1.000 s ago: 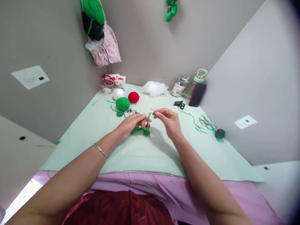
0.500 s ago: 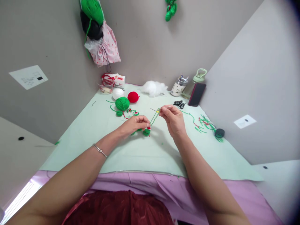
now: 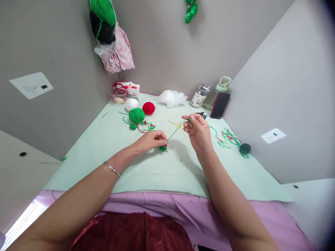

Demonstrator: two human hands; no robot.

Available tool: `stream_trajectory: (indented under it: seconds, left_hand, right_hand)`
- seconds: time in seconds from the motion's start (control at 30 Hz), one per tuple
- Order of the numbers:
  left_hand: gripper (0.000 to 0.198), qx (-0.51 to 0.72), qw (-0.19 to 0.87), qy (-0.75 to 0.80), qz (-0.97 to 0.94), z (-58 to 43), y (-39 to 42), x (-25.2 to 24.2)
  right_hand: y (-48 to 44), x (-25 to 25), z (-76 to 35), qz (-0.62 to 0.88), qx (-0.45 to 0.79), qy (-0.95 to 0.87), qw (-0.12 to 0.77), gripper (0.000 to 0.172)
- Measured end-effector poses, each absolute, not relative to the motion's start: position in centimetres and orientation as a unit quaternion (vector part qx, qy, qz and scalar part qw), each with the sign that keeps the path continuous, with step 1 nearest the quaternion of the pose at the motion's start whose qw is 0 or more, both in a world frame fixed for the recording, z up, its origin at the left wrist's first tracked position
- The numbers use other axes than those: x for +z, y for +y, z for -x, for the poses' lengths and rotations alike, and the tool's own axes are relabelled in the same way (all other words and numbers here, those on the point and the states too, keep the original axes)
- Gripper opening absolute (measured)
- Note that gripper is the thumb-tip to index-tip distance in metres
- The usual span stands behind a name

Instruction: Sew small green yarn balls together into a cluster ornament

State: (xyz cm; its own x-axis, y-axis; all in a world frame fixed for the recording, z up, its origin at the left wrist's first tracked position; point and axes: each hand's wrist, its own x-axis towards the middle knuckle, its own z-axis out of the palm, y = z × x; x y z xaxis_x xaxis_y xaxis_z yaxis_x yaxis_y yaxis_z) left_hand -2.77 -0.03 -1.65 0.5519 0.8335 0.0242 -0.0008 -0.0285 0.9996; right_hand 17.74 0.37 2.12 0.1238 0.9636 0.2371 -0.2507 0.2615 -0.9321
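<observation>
My left hand (image 3: 156, 140) pinches a small green and red knitted piece (image 3: 163, 148), which hangs partly hidden under its fingers. From there a green yarn strand (image 3: 176, 131) runs taut up to my right hand (image 3: 198, 130), whose fingers are closed on it, with a short end curling over them. Behind the strand, a yellow-handled crochet hook (image 3: 178, 125) lies on the table, its handle end near my right fingers. Whether my right hand also holds a needle I cannot make out.
Balls of green yarn (image 3: 136, 115), red yarn (image 3: 149, 108) and white yarn (image 3: 132, 104) sit at the back left. White stuffing (image 3: 172, 98), a pen cup (image 3: 200, 97), a bottle (image 3: 211, 97) and a phone (image 3: 220, 105) stand behind. Yarn scraps (image 3: 230, 137) and black tape (image 3: 245, 149) lie right.
My right hand has moved a little to the right and turned. The yarn, a slack double strand before, is now one taut line. My left hand has barely shifted.
</observation>
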Motion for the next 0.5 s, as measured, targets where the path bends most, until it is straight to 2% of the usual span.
stream_trajectory:
  seconds: [0.13,0.33,0.5]
  left_hand:
    - [0.02,0.364,0.609,0.343,-0.616,3.0,0.2,-1.5]
    - [0.017,0.469,0.523,0.39,-0.595,4.7,1.4,-0.6]
    - [0.011,0.399,0.473,0.398,-0.677,5.5,1.4,-0.7]
  right_hand:
    - [0.6,2.1,-18.0,0.388,0.468,-0.471,0.639,0.034]
    - [0.9,2.1,-18.5,0.411,0.428,-0.457,0.663,0.031]
    - [0.8,2.0,-18.1,0.427,0.422,-0.443,0.666,0.032]
